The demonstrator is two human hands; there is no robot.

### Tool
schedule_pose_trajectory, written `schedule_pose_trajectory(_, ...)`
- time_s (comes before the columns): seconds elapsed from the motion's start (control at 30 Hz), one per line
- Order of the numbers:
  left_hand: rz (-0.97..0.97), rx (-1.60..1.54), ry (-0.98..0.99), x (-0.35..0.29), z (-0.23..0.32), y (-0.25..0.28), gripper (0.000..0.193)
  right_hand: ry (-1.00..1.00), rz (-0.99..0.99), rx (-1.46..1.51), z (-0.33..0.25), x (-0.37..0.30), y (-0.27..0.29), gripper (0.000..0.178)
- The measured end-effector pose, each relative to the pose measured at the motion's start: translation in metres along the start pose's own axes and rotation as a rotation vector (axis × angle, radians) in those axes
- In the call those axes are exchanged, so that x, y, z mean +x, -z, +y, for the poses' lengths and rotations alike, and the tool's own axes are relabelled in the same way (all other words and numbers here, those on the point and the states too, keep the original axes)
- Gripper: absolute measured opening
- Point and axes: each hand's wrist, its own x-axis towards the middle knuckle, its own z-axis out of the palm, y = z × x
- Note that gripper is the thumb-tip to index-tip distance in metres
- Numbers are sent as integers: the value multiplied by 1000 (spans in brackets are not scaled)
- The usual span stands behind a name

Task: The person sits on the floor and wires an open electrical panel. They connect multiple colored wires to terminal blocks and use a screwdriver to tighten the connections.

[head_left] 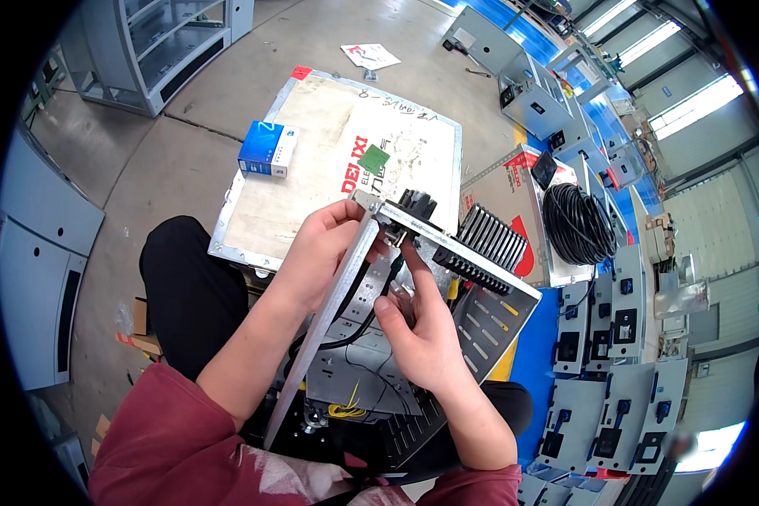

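Left hand (312, 257) nearest the metal frame's (426, 229) far corner, grip hidden; right hand (426, 337) open.
Long bar (320, 329) slants toward me.

Carton (267, 149) on crate (312, 110), toward left; cable coil (579, 223) right of crate; frame (329, 312) on near side.

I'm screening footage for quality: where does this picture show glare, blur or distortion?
Head view, upper right: windows blown out to white; head view, left: the cabinet's edges bow, and the rim falls to black; head view, centre: left hand, right hand and frame look fairly sharp, without obvious motion blur.
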Motion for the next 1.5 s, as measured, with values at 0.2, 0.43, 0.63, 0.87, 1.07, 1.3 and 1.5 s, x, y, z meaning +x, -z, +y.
schedule_pose_trajectory(0.2,-63,89,57,-5,4,0,22,-4,-4,0,-2,0,0,79)
schedule_pose_trajectory(0.43,28,257,79,-7,2,-8,21,-10,-12,25,0,-1,0,80)
schedule_pose_trajectory(0.63,67,167,78,-1,-2,-2,20,-12,11,9,-1,-1,0,79)
schedule_pose_trajectory(0.87,57,257,76,-1,-5,-3,20,14,49,15,0,-3,0,76)
schedule_pose_trajectory(1.07,3,224,63,-6,2,-3,20,4,19,27,2,-3,-1,74)
schedule_pose_trajectory(1.3,36,344,-46,-3,-4,-14,24,18,9,11,0,-2,-2,75)
schedule_pose_trajectory(1.5,91,331,61,-3,4,-12,18,13,2,2,-1,-3,-1,76)
